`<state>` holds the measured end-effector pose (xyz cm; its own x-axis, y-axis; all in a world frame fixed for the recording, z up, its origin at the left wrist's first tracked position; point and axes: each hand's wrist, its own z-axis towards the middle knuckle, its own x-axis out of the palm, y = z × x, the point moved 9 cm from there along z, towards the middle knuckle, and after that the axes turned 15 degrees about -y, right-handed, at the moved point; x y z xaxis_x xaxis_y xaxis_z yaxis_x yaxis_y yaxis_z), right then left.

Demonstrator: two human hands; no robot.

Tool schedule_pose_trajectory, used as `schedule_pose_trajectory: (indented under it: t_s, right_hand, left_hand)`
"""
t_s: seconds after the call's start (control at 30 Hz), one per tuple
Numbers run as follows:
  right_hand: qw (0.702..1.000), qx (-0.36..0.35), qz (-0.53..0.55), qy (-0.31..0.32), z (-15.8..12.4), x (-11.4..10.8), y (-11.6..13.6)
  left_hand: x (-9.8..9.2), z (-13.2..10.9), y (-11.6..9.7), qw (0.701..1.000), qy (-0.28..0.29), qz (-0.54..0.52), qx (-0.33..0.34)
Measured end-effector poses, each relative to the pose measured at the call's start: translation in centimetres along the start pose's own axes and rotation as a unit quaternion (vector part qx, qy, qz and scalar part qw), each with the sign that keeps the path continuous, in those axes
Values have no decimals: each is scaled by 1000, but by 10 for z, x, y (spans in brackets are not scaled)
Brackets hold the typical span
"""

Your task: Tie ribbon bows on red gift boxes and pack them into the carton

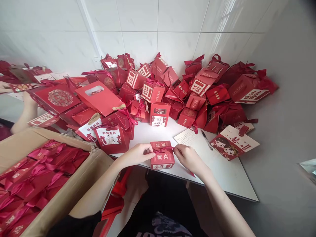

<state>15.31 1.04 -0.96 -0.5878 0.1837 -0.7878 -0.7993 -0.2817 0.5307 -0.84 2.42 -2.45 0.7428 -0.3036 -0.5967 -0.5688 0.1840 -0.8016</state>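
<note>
A small red gift box (162, 156) with white characters stands near the front edge of the white table (229, 177). A dark red ribbon (161, 149) runs across its top. My left hand (137, 154) pinches the ribbon's left end at the box's upper left corner. At the box's right side, my right hand (188, 157) has its fingers closed on the ribbon's other end. Both hands touch the box.
A heap of red gift boxes and bags (172, 89) covers the back of the table against the tiled wall. A note sheet (187, 136), a pen (206, 140) and a flat printed bag (233, 143) lie to the right. A cardboard carton (71, 191) of ribboned boxes stands at left. Another person's arm (23, 113) shows far left.
</note>
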Motion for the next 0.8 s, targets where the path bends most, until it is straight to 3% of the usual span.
schedule_pose_trajectory:
  t_s: [0.13, 0.23, 0.37, 0.5, 0.6, 0.8]
  right_hand:
    - [999, 13, 33, -12, 4, -7, -1]
    - [983, 115, 142, 29, 5, -2, -17]
    - [911, 213, 328, 134, -2, 17, -25]
    - [842, 279, 431, 167, -10, 33, -35]
    - [805, 315, 469, 183, -17, 46, -43]
    - [804, 301, 478, 187, -23, 61, -56]
  left_hand:
    - [2, 1, 7, 996, 26, -78, -44]
    - [2, 4, 18, 990, 34, -98, -90]
    - [3, 7, 25, 985, 28, -146, -93]
    - [14, 7, 32, 961, 24, -255, -103]
    - [21, 7, 41, 931, -12, -343, -125]
    - [31, 3, 54, 909, -53, -390, -135]
